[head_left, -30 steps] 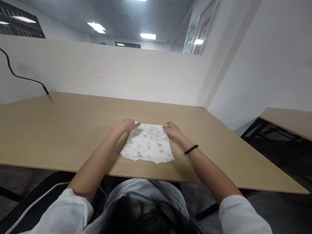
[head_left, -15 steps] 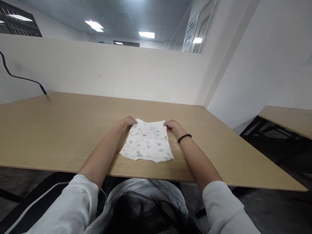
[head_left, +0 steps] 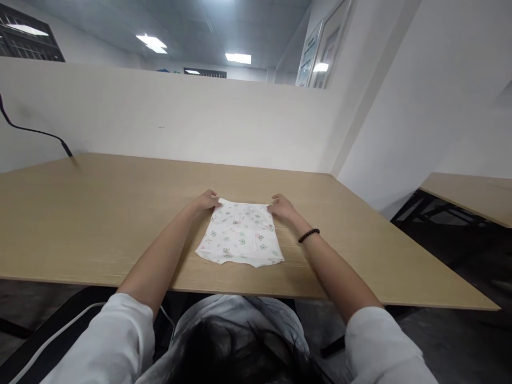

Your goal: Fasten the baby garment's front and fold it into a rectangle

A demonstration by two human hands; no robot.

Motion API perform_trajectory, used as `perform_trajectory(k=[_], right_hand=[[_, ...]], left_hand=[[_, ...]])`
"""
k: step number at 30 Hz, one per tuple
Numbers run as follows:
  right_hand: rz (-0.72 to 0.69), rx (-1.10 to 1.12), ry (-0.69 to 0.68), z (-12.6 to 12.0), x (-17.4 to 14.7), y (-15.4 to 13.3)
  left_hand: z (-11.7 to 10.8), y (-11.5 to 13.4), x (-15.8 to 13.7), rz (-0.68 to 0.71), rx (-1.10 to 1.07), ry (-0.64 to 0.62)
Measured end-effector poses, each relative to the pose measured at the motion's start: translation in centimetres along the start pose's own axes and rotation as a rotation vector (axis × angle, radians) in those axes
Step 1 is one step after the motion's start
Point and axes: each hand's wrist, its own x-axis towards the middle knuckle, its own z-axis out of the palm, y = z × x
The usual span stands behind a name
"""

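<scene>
A small white baby garment point(head_left: 240, 232) with a green and pink print lies flat, seemingly folded, on the wooden table. Its far edge is nearly straight, while the near edge is scalloped. At the far left corner, my left hand point(head_left: 208, 200) touches the cloth with its thumb side, fingers loosened and apart. My right hand point(head_left: 281, 207) rests beside the far right corner, its fingers spread and the thumb side at the cloth's edge. A dark bead bracelet point(head_left: 309, 235) circles my right wrist.
The table point(head_left: 120, 213) meets a low white partition point(head_left: 200, 122) at the back. A black cable point(head_left: 40, 129) hangs at the far left. Another table point(head_left: 472, 192) stands to the right. A white cord point(head_left: 60, 333) runs below the front edge on the left.
Both hands have loosened from their pinch on the far corners, and the far edge has settled flatter. My right hand's fingers have spread. The view has shifted slightly.
</scene>
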Motion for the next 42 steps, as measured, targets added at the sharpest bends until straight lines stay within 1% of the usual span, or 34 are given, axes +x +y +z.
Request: perform_trajectory(k=[1, 2, 3, 4, 5, 6, 8, 10, 13, 16, 21, 22, 23, 25, 27, 28, 30, 33, 35, 37, 39, 42], right_hand=[[-0.155, -0.084, -0.017, -0.3, -1.3, -0.2], [-0.353, -0.184, -0.071, -0.6, -2.8, -0.5], [-0.529, -0.259, -0.181, -1.0, -4.6, -0.7], [-0.647, -0.304, -0.318, -1.4, -6.5, -0.8], [-0.713, -0.345, -0.432, -1.7, -8.4, -0.9], [-0.75, -0.394, -0.512, -2.0, -10.3, -0.8], [-0.759, -0.472, -0.599, -2.6, -13.3, -0.4], [-0.728, -0.536, -0.632, -3.0, -15.4, 0.4], [-0.712, -0.645, -0.622, -3.2, -17.0, 1.7], [-0.783, -0.727, -0.55, -2.9, -18.4, 2.6], [-0.932, -0.868, -0.239, -0.6, -21.3, 3.7], [-0.96, -0.904, -0.194, -0.1, -21.7, 3.9], [-0.987, -0.938, -0.169, 0.3, -22.0, 4.0], [-1.035, -0.972, -0.164, 0.7, -22.2, 4.3], [-1.067, -0.949, -0.174, 0.6, -22.2, 4.3], [-1.071, -0.918, -0.178, 0.5, -22.1, 4.2], [-1.034, -0.824, -0.193, 0.0, -21.7, 3.6], [-0.912, -0.621, -0.302, -1.0, -20.3, 1.8], [-0.828, -0.475, -0.397, -1.9, -18.6, 0.0], [-0.742, -0.381, -0.47, -2.7, -16.3, -1.9], [-0.647, -0.352, -0.531, -3.5, -13.7, -3.8], [-0.49, -0.379, -0.638, -4.1, -9.5, -5.7]], left_hand=[[-0.6, 0.2, -1.0, 0.061, 0.111, -0.026], [-1.1, 0.5, -2.3, 0.135, 0.223, -0.063], [-1.6, 0.7, -3.8, 0.201, 0.32, -0.124], [-2.0, 0.9, -5.6, 0.273, 0.385, -0.202], [-2.3, 0.9, -7.6, 0.337, 0.422, -0.276], [-2.3, 0.7, -9.7, 0.387, 0.447, -0.364], [-1.9, -0.1, -13.8, 0.454, 0.488, -0.489], [-1.1, -1.5, -17.3, 0.468, 0.549, -0.505], [0.2, -3.7, -20.7, 0.564, 0.636, -0.442], [1.0, -5.4, -22.5, 0.701, 0.691, -0.33], [1.6, -8.1, -23.9, 0.973, 0.645, -0.125], [1.7, -8.5, -24.0, 1.029, 0.633, -0.087], [1.7, -8.8, -24.1, 1.076, 0.621, -0.055], [1.7, -9.0, -24.2, 1.144, 0.588, -0.022], [1.4, -8.6, -24.3, 1.184, 0.534, -0.011], [1.2, -8.3, -24.4, 1.196, 0.505, -0.012], [0.7, -7.4, -24.3, 1.196, 0.446, -0.022], [-0.1, -6.0, -23.6, 1.112, 0.34, -0.011], [-0.4, -4.8, -22.6, 0.979, 0.246, 0.031], [-0.6, -3.4, -21.0, 0.799, 0.136, 0.073], [-0.6, -1.9, -19.2, 0.646, 0.019, 0.079], [-0.7, -0.3, -16.0, 0.527, -0.089, 0.077]])
